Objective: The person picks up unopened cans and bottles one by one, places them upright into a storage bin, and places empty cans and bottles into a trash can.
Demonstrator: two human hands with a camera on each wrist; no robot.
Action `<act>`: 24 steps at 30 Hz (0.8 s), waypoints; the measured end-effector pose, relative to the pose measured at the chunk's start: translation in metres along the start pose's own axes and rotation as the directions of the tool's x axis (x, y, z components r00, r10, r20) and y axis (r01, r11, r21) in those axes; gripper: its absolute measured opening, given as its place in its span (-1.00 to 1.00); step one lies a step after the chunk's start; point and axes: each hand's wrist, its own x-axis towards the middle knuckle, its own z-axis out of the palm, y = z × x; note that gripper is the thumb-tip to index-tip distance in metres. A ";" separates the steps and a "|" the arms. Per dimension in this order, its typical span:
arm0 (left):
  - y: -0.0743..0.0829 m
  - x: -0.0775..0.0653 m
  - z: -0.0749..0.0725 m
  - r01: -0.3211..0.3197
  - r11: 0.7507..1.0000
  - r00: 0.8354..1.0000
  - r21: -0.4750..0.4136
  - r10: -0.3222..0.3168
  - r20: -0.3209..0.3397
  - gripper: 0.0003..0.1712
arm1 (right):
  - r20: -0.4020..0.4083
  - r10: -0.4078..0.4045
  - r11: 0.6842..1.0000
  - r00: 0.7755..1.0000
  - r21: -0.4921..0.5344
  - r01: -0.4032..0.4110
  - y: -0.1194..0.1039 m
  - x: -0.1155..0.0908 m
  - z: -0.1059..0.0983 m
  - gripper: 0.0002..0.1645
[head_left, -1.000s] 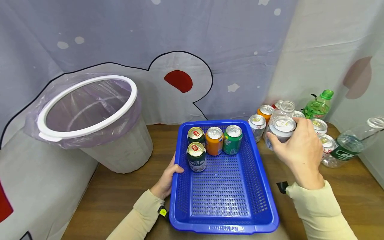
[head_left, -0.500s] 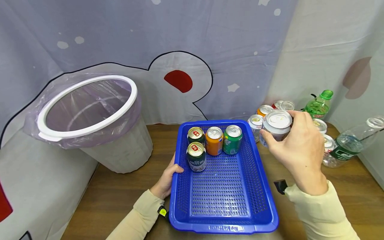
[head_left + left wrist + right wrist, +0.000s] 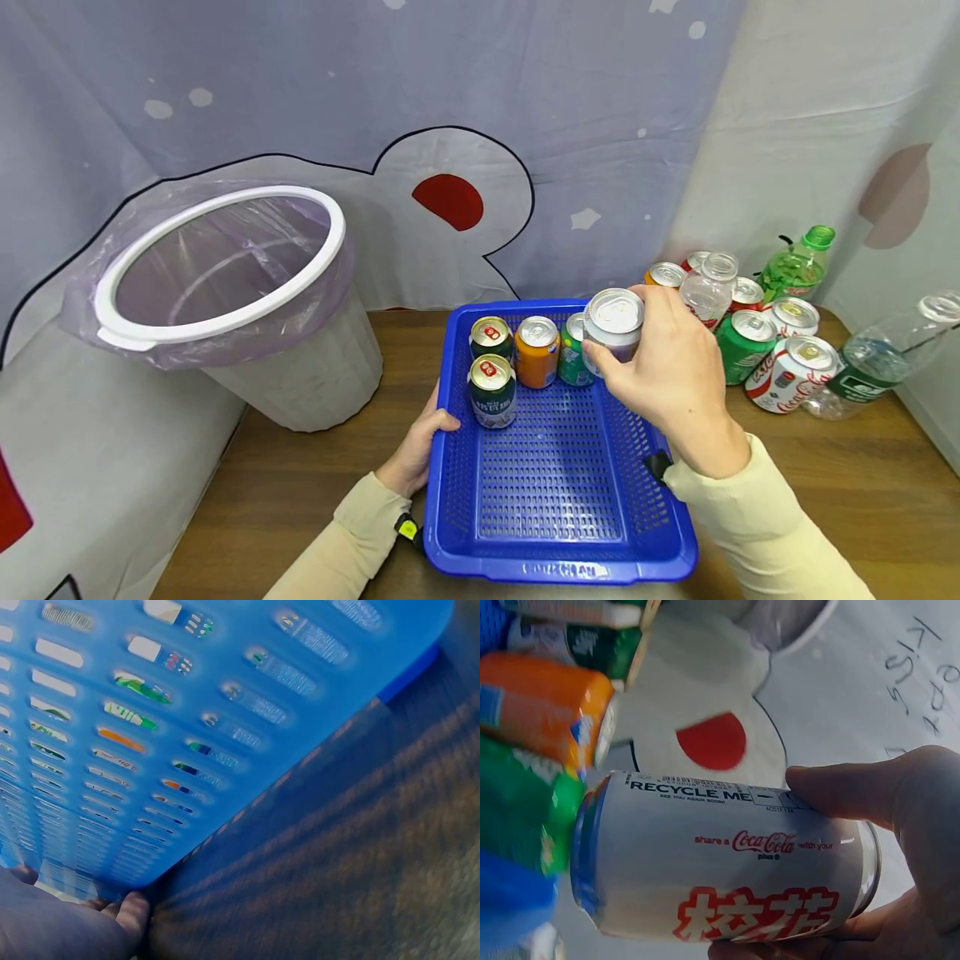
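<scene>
My right hand grips a white Coca-Cola can by its sides, over the right back of the blue plastic basket. In the right wrist view the can lies between thumb and fingers, its red lettering showing. My left hand holds the basket's left side, thumb over the rim and the other fingers mostly hidden outside. Inside the basket stand two dark green cans, an orange can and a green can, the last partly covered by the held can.
Right of the basket stand several cans, including a Coca-Cola can and a green can. Among and beside them are a clear bottle, a green bottle and a tilted green-labelled bottle. A lined bin stands at left.
My right hand has lifted the white Coca-Cola can out of the group at right and carried it left, over the basket. The left hand and the basket stay in place.
</scene>
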 end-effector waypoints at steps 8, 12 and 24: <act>0.000 0.000 -0.002 0.004 1.000 1.000 0.007 -0.004 0.011 0.16 | 0.225 -0.030 0.999 0.974 0.034 0.023 -0.012 0.001 0.025 -0.20; -0.001 0.000 -0.002 -0.001 1.000 1.000 0.011 0.001 0.012 0.16 | 0.312 -0.033 0.999 0.950 0.051 0.018 -0.016 0.000 0.037 -0.21; -0.002 0.002 -0.003 -0.006 1.000 1.000 0.009 0.006 0.013 0.16 | 0.473 -0.052 0.998 0.879 0.041 0.037 -0.018 -0.005 0.062 -0.09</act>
